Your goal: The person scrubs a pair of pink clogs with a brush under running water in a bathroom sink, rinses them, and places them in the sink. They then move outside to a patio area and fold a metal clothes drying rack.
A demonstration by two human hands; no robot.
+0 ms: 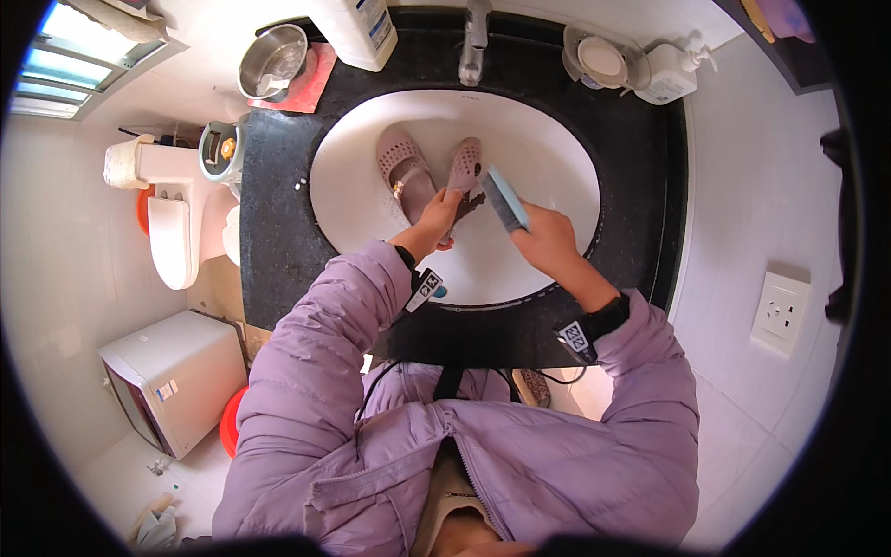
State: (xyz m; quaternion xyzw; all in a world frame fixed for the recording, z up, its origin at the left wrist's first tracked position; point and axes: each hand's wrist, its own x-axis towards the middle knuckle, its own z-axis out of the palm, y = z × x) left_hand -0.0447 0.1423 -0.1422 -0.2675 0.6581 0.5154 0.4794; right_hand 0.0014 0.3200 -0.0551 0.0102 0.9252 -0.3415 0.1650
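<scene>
My left hand (438,214) grips a pink perforated shoe (464,163) by its rear part, holding it tilted over the white oval sink basin (557,181). A dark patch shows on the side of that shoe. Its mate, another pink shoe (404,160) with a strap and a small flower ornament, lies in the basin just to the left. In my right hand (546,237) is a scrubbing brush (507,198) with a light blue back and dark bristles. The bristles face the held shoe, with a small gap between them.
Behind the basin rises a metal faucet (475,45). A steel pot (273,63) and a white jug (358,31) stand back left on the black countertop (278,209); a soap dish (602,59) and a pump bottle (668,73) stand back right. A wall socket (781,313) is at right.
</scene>
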